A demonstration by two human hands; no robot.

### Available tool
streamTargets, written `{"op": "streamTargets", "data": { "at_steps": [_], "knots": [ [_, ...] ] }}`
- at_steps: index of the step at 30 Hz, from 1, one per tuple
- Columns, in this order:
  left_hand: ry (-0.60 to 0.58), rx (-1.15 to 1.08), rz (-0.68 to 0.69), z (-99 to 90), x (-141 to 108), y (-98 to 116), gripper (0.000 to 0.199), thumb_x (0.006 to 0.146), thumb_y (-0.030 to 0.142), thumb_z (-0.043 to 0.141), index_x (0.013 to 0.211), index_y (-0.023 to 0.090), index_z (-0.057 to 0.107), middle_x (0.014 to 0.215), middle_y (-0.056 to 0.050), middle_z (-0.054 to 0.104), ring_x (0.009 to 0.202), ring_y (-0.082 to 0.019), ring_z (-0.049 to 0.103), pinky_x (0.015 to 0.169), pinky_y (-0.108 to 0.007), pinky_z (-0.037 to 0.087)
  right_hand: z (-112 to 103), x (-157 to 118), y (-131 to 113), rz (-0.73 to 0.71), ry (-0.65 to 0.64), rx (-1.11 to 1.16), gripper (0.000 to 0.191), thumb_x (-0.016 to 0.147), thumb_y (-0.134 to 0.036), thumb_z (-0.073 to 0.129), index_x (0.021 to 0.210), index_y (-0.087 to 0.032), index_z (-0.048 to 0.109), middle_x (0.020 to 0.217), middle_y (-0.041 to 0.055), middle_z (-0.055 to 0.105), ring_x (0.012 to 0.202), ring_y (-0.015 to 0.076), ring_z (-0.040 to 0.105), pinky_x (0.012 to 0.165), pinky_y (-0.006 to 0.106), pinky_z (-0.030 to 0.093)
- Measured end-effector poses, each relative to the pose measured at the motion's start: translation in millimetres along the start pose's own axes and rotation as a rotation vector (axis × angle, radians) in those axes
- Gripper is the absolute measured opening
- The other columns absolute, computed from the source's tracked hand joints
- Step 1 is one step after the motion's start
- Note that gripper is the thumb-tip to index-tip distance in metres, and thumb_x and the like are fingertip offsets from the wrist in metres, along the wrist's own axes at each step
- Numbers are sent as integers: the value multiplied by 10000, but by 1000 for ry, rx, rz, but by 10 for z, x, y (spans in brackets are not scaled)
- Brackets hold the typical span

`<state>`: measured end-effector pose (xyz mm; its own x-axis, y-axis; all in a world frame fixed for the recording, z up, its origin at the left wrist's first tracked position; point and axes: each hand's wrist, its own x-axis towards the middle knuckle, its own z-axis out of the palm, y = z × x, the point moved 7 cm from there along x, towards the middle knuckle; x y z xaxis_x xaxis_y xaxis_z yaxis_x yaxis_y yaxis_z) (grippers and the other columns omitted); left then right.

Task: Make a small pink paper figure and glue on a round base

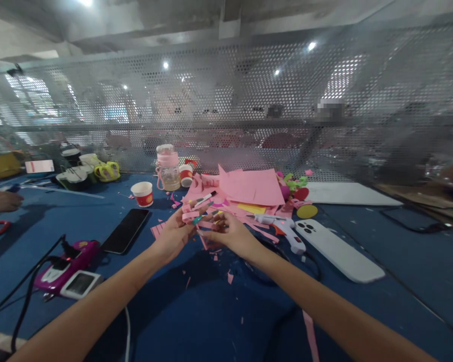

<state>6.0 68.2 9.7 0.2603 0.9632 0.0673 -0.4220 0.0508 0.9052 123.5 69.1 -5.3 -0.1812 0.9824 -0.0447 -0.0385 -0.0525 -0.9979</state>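
My left hand (pixel 173 236) is closed around a curled pink paper strip (pixel 190 216), which forms loops above the fingers. A small teal piece (pixel 198 219) shows between the two hands; its kind is hard to make out. My right hand (pixel 232 235) is pinched against the same pink paper, its fingertips partly hidden, and a narrow end of the strip hangs down between the hands. Just beyond lie a black-and-white marker (pixel 205 198) and a heap of pink paper sheets (pixel 251 187). A white glue gun (pixel 283 229) lies to the right of my right hand.
A white phone (pixel 340 250) lies at right, a black phone (pixel 126 231) at left. Paper cup (pixel 142 194), pink-lidded bottle (pixel 168 168) and purple power strip (pixel 66 266) with cables stand about. Another person's hand (pixel 3 202) is at far left. A perforated metal screen (pixel 219 110) closes the back.
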Motion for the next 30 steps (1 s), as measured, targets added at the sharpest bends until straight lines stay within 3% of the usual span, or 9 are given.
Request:
{"op": "streamTargets", "data": {
  "at_steps": [6,12,16,20,23,26,30],
  "knots": [
    [-38,134,37,9,1,16,667,638,179,734,1256,225,488,1253,-123,572,1024,-248,611,701,-265,508,90,21,30,-57,-246,-171,397,604,-423,713,874,-144,632,633,-22,588,444,78,489,485,254,481],
    [-76,200,50,40,-6,22,655,640,181,715,1253,254,494,1290,-104,542,1037,-246,603,686,-251,508,115,15,68,-56,-226,-234,333,594,-458,702,660,-137,641,532,-15,578,390,75,447,420,227,416],
    [-37,168,31,14,-2,-7,626,598,110,720,1184,247,551,1263,-85,565,955,-201,630,636,-210,499,158,2,20,-131,-256,-241,399,586,-484,698,746,-119,686,577,6,606,437,89,471,459,233,416],
    [103,141,-22,-80,11,-87,574,537,54,755,1072,185,594,924,-40,703,707,-112,644,615,-193,493,97,26,9,-168,-189,-250,367,615,-447,672,799,-130,697,598,-4,610,467,94,474,480,228,408],
    [197,146,-84,-129,5,-144,545,497,45,781,1000,129,587,619,20,675,553,-88,610,565,-188,481,45,21,-43,-224,-111,-309,207,660,-331,629,742,-151,689,574,-17,595,514,112,500,522,229,415],
    [282,190,-96,-165,-21,-128,514,476,39,790,937,105,573,533,23,653,503,-92,598,538,-189,470,32,-9,-103,-277,-49,-371,91,663,-231,602,640,-166,661,570,-16,594,564,127,524,568,235,419],
    [330,211,-79,-179,-51,-78,391,452,30,786,783,112,593,511,14,645,471,-99,589,518,-202,470,73,-51,-90,-248,-51,-375,94,671,-227,591,612,-176,642,537,-14,583,510,133,524,513,239,412]
  ]
}}
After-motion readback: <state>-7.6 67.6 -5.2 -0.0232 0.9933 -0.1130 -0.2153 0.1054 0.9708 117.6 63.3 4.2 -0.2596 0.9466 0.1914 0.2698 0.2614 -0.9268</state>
